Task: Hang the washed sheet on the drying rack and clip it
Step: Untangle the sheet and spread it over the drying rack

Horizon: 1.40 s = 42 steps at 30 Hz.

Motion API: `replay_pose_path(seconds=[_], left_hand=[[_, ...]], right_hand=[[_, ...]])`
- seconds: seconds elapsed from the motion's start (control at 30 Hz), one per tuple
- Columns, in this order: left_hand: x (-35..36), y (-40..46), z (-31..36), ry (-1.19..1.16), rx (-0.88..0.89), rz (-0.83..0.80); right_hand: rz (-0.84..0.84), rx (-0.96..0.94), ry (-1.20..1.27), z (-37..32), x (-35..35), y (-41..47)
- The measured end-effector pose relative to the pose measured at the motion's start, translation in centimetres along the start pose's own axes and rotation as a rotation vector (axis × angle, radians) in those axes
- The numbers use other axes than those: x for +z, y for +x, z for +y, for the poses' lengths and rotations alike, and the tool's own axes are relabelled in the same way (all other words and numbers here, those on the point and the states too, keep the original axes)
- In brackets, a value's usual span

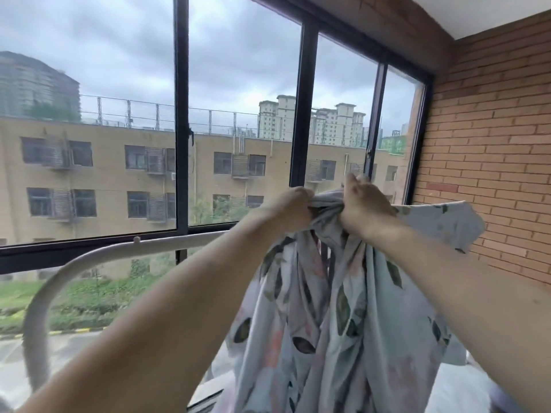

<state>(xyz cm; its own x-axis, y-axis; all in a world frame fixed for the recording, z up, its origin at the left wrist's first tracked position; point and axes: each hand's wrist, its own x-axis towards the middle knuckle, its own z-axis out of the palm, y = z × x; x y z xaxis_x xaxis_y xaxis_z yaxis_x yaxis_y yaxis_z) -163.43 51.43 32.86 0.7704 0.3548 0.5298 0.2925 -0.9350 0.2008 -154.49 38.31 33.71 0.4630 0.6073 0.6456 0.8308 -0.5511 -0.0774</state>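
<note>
No writing or labels we could read anywhere. We held the sheet (328,308) up in front of us w/ both hands, arms stretched fwd at about head height. It was thin, soft cloth, pale blue-grey w/ a print of dark green leaves and faded pink blotches, bunched into long hanging folds below our fists. Left hand (290,208) had its fingers curled tight round a gathered wad of the top edge; right hand (365,204) gripped the same bunch just beside it, knuckles up, thumb side toward the glass. The two hands were nearly touching. One loose corner of the sheet stuck out flat to the right, in front of the brick wall (492,144).

The drying rack (98,257) showed as a white, smooth, round tube, curving up from lower left and running across under our left forearm; a small white peg stood on top of it. The sheet hung to the right of the tube's visible stretch; we couldn't tell whether it touched the rack behind our arms.

Beyond was a window (182,114) w/ dark metal frames, and through it a tan block w/ louvred panels, tall towers, grey cloud. The wall on the right was rough reddish-orange brick.
</note>
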Motion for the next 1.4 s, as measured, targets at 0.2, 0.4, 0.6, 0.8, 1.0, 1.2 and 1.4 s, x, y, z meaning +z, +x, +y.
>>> replay_pose_path(seconds=[0.2,0.4,0.6,0.8,1.0,1.2,1.4], left_hand=[[0.5,0.3,2.4,-0.014,-0.027,0.232],[-2.2,-0.9,3.6,-0.157,-0.156,0.393],[-6.9,-3.6,1.4,-0.295,-0.351,0.643],[-9.5,-7.6,-6.1,-0.177,-0.73,0.575],[-7.8,-9.9,-4.9,0.011,-0.367,-0.089],[-5.1,-6.9,-1.0,-0.062,-0.225,-0.159],[-5.0,-6.4,-2.1,0.116,-0.096,0.262]], right_hand=[[0.076,0.148,0.207,1.9,1.9,-1.1],[-0.065,0.442,0.492,2.7,4.2,-4.0],[-0.13,0.427,0.652,0.7,3.8,-4.4],[-0.133,0.166,0.434,-2.4,2.1,-3.6],[-0.146,0.137,0.351,-2.9,0.3,-2.9],[-0.129,0.092,0.285,-5.0,-0.4,-1.8],[-0.038,0.109,0.278,-5.5,1.2,-2.6]])
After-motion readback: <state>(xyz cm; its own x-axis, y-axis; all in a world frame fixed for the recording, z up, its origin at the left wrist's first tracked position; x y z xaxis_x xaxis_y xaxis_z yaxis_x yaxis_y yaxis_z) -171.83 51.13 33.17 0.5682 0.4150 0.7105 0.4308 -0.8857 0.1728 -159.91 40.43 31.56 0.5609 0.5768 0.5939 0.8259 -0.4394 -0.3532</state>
